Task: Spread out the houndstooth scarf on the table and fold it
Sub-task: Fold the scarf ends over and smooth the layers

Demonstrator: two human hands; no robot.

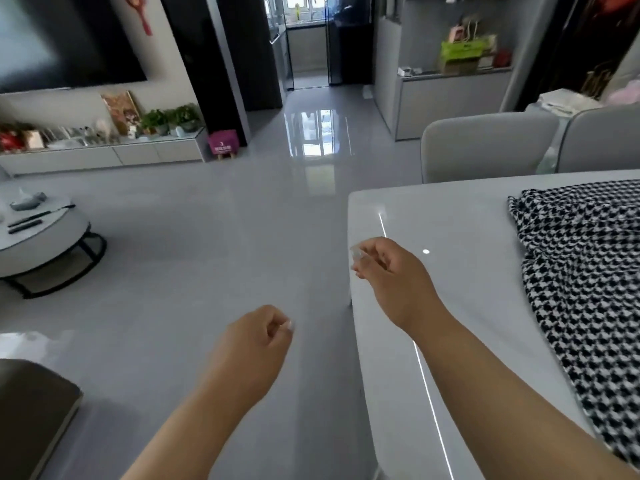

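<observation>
The black and white houndstooth cloth scarf [585, 289] lies bunched and wrinkled on the smooth grey table [460, 209], well to the right of both hands, and runs off the right edge of the picture. Nothing lies between the fingers and the scarf, only bare shiny table top with a thin bright line of light on it. The right hand [391, 275] hangs over the near left corner of the table, with its fingers loosely curled and nothing in them. The left hand [256, 341] is out over the shiny grey floor [214, 237], left of the table edge, its fingers also curled in and holding nothing. Far past the fingertips stand two grey soft chairs [485, 147] behind the table. Off to the far left of the hands sits a round white low table [41, 237] with dark sticks on it.
</observation>
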